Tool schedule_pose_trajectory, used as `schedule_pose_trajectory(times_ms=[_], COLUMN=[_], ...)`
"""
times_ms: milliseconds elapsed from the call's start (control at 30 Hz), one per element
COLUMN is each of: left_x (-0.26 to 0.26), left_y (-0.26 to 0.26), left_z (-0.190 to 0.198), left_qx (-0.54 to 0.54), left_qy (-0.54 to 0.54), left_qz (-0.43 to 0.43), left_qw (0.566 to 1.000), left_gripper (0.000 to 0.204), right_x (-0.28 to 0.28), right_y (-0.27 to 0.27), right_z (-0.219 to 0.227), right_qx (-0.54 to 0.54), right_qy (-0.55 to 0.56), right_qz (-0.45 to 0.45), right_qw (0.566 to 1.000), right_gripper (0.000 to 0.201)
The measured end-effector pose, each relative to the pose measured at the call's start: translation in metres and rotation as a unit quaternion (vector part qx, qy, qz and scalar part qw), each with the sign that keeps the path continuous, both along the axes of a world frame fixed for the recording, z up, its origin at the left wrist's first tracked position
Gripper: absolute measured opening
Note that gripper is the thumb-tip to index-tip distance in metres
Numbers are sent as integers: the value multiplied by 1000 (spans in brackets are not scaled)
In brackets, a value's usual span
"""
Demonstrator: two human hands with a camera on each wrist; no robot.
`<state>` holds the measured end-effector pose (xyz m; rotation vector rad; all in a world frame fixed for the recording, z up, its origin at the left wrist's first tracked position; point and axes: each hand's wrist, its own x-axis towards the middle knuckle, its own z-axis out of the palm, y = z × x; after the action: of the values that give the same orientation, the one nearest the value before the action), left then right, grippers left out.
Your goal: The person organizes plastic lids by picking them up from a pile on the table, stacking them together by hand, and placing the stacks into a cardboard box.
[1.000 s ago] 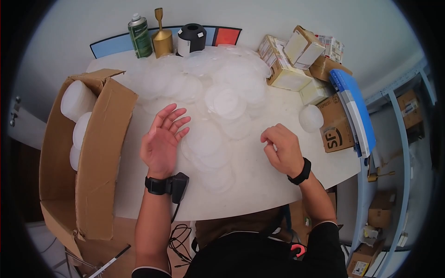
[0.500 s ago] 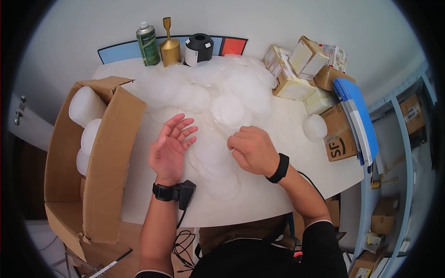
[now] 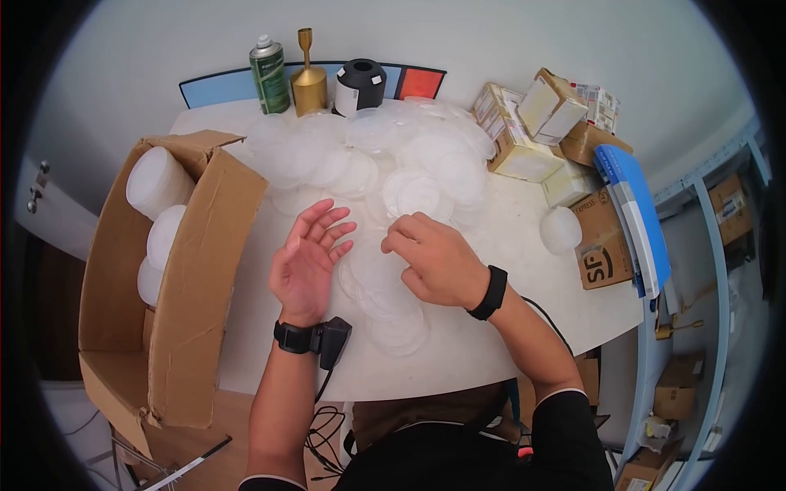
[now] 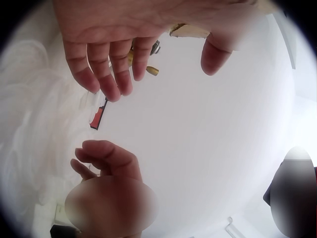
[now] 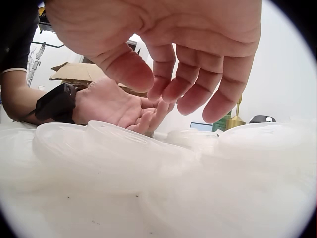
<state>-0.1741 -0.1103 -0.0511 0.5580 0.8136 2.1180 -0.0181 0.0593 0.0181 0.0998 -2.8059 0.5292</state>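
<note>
Many round, translucent white plastic lids [image 3: 327, 168] lie heaped over the back and middle of the white table. A narrower run of these lids [image 3: 383, 286] extends toward the person, between and below the hands. My left hand [image 3: 307, 266] is held beside that run, palm turned up and inward, fingers relaxed and holding nothing. Facing it, my right hand [image 3: 438, 262] hovers over the lids with its fingers loosely bent. In the right wrist view, nothing lies between that hand's fingers [image 5: 187, 82] and thumb, and the lids [image 5: 119, 153] spread beneath.
On the left, a cardboard box [image 3: 205, 286] contains stacks of white lids [image 3: 161, 182]. A green spray can [image 3: 269, 78], a brass-coloured holder [image 3: 309, 86] and a black-and-white cylinder [image 3: 360, 86] stand behind. At right are small cartons [image 3: 524, 155], another lid stack [image 3: 562, 230] and blue binders [image 3: 634, 217].
My right hand has come leftward from the table's right side to over the lids near my left hand. Its fingers have loosened slightly. The left hand keeps its pose.
</note>
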Motion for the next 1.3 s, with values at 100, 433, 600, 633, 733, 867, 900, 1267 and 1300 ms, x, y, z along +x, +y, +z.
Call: schedule_pose_trajectory(times_ms=[100,433,600,633,733,867,900,1267,1300], left_x=[0,-1,0,0,5,17,19,14,15], left_y=[1,0,0,0,1,6,8,1,2], left_z=[1,0,2,2,11,19,19,21,21], left_qx=[3,3,-2,-7,-58,-117,-115,-65,-75], left_qy=[-2,-6,-7,-1,72,231,230,6,-2], left_qz=[-1,3,6,6,28,72,66,81,95], left_qw=[1000,1000,1000,1000,995,963,964,995,993], left_gripper=[83,81,77,78,82,91,94,78,78], right_x=[-3,-10,-4,-3,-2,-9,-13,-45,-39], right_y=[-2,-3,-3,-3,-7,-17,-21,-69,-67], right_z=[1,-13,-14,-12,0,6,5,1,5], right_qx=[24,27,59,42,-23,-108,-121,-157,-159], right_qy=[7,-69,-37,5,98,106,99,82,87], right_qz=[57,78,5,-28,-121,-177,-180,-30,-41], right_qw=[998,994,998,999,988,973,971,984,983], right_gripper=[52,66,31,30,27,21,20,52,55])
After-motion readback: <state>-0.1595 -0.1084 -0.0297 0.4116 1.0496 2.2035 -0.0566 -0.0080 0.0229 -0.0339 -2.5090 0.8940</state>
